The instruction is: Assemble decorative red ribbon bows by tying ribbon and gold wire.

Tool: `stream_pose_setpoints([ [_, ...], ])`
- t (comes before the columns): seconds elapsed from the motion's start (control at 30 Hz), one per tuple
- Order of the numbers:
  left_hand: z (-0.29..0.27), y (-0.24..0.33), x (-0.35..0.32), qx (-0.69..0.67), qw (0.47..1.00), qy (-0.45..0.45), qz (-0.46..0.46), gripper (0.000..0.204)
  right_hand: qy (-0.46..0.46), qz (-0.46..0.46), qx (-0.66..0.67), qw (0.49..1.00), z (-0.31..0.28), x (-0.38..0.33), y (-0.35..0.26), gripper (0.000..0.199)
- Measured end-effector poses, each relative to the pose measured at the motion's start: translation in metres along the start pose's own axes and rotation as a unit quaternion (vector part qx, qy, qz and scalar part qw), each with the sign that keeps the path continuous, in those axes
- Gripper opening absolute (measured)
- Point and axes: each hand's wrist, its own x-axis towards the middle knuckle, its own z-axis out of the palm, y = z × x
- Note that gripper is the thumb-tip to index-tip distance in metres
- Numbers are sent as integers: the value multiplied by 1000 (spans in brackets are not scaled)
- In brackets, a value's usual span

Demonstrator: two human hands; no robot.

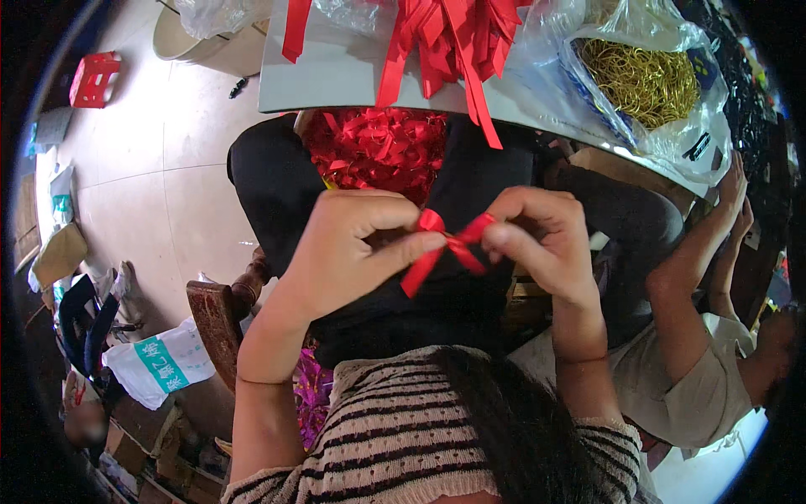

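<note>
The person wears a short-sleeved knit top (395, 437) in cream with thin dark stripes and scalloped sleeve edges, long dark hair (512, 428) falling over it, both forearms bare.

A clear plastic bag (663, 92) with blue print, full of gold wire loops, lies open on the counter (336, 76) at the upper right. Another clear bag (210, 15) sits at the top left edge (contents unclear). On the floor at lower left lies a white sack (159, 363) with a green band.
</note>
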Motion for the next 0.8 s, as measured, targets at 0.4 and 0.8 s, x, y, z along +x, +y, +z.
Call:
stream_pose_setpoints([
  [0.4, -30, -26, -5, 63, 969, 240, -3, 11, 293, -209, -435, 825, 6, 35, 24, 35],
  [0.8, -4, -10, 9, 27, 987, 150, 55, 9, 259, -230, -540, 767, -7, 40, 12, 10],
])
